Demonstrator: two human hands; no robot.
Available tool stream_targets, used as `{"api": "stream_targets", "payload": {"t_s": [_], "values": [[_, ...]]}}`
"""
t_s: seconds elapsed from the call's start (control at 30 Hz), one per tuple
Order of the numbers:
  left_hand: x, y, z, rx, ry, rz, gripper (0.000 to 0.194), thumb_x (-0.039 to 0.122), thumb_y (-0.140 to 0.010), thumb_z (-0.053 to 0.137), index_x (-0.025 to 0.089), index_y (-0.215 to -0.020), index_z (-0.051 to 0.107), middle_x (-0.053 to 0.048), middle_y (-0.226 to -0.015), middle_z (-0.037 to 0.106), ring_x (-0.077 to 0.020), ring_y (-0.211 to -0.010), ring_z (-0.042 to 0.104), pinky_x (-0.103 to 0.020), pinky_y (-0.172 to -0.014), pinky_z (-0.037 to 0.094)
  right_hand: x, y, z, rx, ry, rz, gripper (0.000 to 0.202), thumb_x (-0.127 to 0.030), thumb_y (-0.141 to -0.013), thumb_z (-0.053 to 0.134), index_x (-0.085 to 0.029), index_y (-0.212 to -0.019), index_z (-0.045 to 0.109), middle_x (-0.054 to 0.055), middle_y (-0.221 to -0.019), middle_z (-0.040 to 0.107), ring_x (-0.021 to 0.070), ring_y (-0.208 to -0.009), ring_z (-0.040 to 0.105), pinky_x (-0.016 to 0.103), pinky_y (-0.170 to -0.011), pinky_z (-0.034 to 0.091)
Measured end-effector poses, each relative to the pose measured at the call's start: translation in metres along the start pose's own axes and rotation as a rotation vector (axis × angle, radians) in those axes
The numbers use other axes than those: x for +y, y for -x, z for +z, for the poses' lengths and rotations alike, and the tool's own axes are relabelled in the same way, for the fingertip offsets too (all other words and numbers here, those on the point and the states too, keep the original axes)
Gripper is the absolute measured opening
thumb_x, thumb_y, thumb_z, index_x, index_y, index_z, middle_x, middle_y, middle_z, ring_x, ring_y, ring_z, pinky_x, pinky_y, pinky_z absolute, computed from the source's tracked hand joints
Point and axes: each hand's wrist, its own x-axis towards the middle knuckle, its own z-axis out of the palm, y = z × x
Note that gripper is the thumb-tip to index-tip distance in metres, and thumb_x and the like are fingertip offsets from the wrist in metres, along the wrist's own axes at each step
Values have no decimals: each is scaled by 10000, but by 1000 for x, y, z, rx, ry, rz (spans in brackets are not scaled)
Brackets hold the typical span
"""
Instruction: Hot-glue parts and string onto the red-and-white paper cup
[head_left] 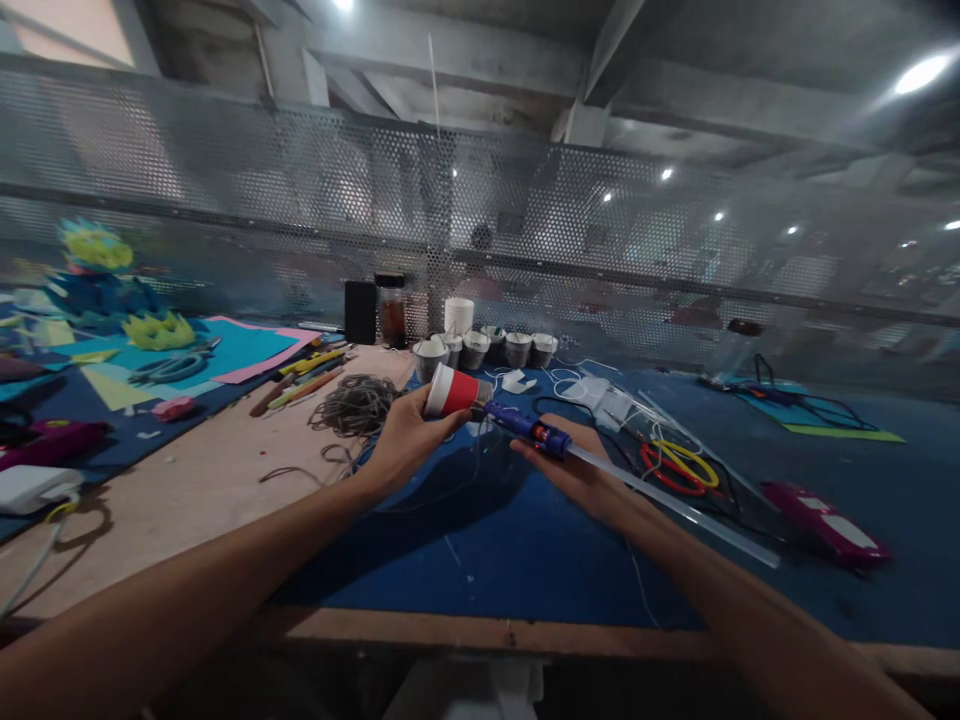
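Fingers of the left hand (409, 432) clamp the cup (454, 390), tipped sideways above the desk (202, 480); the right hand's (576, 468) clasp the glue gun (526, 426), nozzle close by. Bracing both wrists should help accuracy.

Left fingers (412, 409) hold cup (459, 391), right fingers (541, 463) glue gun (525, 427).

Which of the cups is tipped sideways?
The red-and-white cup in the left hand; the grey-sided cups and the white stack behind it stand upright.

From the head, one camera faces forward and down over the workbench (375, 575).
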Motion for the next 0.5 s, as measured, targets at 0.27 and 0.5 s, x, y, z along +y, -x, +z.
{"api": "stream_targets", "payload": {"t_s": [0.27, 0.5], "values": [[1, -1, 1, 1, 14, 1, 390, 371, -765, 789, 110, -1045, 712, -61, -883, 740, -208, -786, 662, -277, -697, 516, 6, 2, 4, 12, -26, -30, 346, -485, -941, 611, -208, -754, 523, -14, -745, 547, 131, -652, 503, 256, -604, 361], [-3, -1, 0, -10, 22, 10, 402, 386, -777, 785, 115, -1065, 713, -64, -907, 752, -201, -779, 671, -272, -700, 520, 0, 1, 0, -13, -24, 2, 344, -478, -944, 601, -211, -742, 524, -17, -723, 543, 133, -633, 493, 263, -599, 358]]}}
